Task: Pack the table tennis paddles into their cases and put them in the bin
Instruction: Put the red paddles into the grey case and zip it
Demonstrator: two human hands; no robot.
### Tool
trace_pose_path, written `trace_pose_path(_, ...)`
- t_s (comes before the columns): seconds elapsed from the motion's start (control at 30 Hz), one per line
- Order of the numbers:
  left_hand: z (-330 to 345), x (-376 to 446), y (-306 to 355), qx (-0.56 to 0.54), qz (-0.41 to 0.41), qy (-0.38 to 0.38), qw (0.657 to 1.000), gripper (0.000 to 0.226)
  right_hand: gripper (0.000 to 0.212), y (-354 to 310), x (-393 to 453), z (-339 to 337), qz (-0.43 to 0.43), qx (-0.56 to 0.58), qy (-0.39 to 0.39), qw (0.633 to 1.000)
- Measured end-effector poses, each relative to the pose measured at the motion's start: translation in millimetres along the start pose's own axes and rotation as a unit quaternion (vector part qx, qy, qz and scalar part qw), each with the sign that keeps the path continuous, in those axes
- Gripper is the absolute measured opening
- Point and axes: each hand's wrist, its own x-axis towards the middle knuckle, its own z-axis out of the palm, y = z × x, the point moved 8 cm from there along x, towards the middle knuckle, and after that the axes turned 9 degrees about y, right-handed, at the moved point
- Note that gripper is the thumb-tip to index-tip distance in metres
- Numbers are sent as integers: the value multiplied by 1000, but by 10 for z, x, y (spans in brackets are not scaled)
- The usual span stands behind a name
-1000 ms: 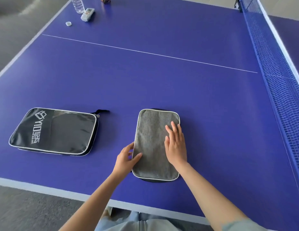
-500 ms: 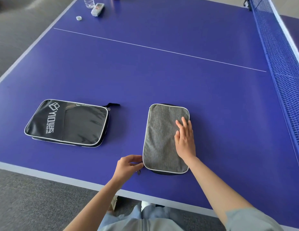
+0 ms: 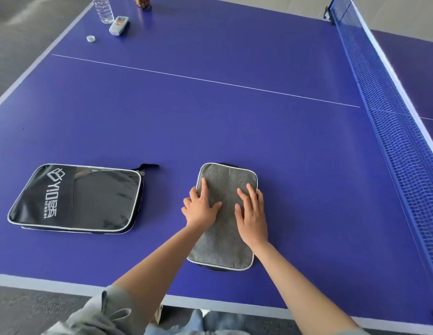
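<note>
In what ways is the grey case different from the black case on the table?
The grey case is matte fabric with no print showing; the black case is glossy and carries white lettering. The grey case lies with its long side pointing away from the person, the black case crosswise. The left hand and right hand rest flat on the grey case; nothing touches the black case. Both are rectangular with pale piping and lie flat on the table.

- Bright, even daylight is filling the scene, and the table is showing no harsh shadows.
- Pale glare is sheening across the black case.
- Wide-angle distortion is bowing the net and table edges.
- Focus is staying reasonably sharp, softening slightly toward the corners.
</note>
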Motion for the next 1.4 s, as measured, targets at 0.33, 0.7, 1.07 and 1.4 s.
trace_pose_path(0.33,-18,405,138,42,67,7,997,77,53,45,67,7,169,153,6,974)
trace_pose_path(0.7,-104,557,283,209,211,93,950,69,26,10,130,-286,35,85,-46,995)
trace_pose_path(1.07,33,356,366,235,261,118,929,65,50,4,1351,232,-58,124,-281,950)
trace_pose_path(1.4,16,361,368,224,250,123,934,65,31,-139,1654,532,-196,49,-399,895)
